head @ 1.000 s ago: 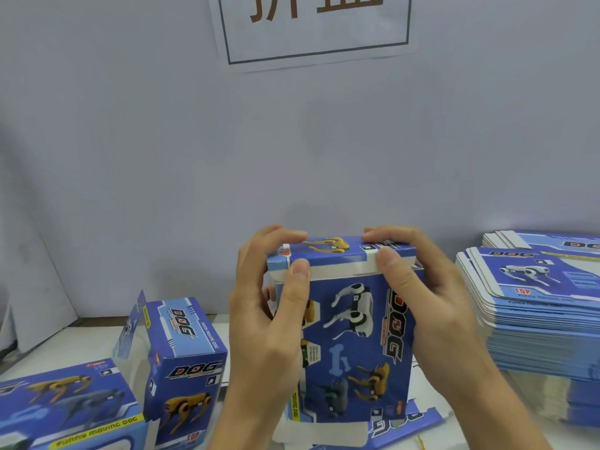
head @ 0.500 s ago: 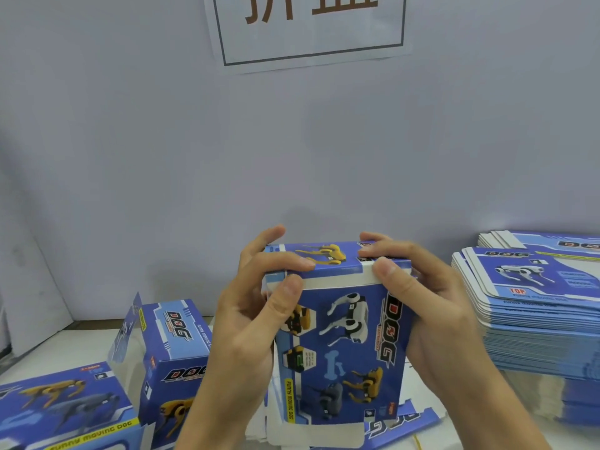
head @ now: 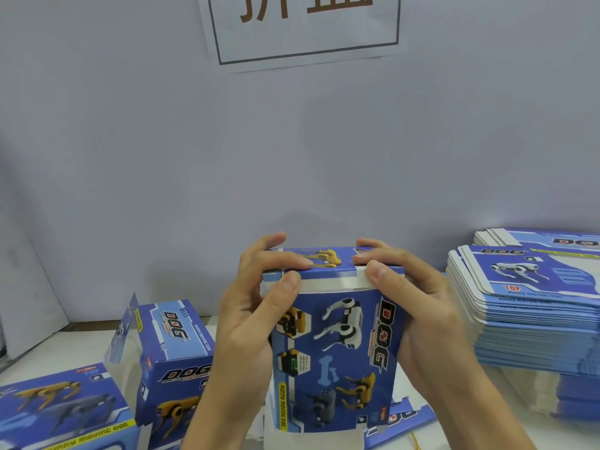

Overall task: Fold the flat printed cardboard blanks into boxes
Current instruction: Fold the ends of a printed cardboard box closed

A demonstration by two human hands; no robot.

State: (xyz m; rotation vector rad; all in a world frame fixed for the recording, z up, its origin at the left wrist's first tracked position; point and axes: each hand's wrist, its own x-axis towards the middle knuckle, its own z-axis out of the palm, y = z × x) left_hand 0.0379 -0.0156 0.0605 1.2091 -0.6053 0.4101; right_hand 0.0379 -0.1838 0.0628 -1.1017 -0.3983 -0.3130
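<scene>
A blue printed box (head: 337, 349) with robot-dog pictures stands upright in the middle, held between both hands. My left hand (head: 250, 319) grips its left side, fingers over the top flap (head: 328, 264) and thumb on the front upper edge. My right hand (head: 418, 316) grips the right side the same way, fingers on the flap and thumb at the front corner. A white strip shows under the flap along the front. A tall stack of flat blanks (head: 532, 306) lies at the right.
Two folded boxes stand at the left: one upright with an open flap (head: 172, 355), one lying at the lower left (head: 58, 410). A loose flat blank (head: 399, 423) lies under the held box. A grey wall with a paper sign (head: 305, 27) rises close behind.
The top flap has come down closer onto the box, and both hands have shifted slightly down with the box.
</scene>
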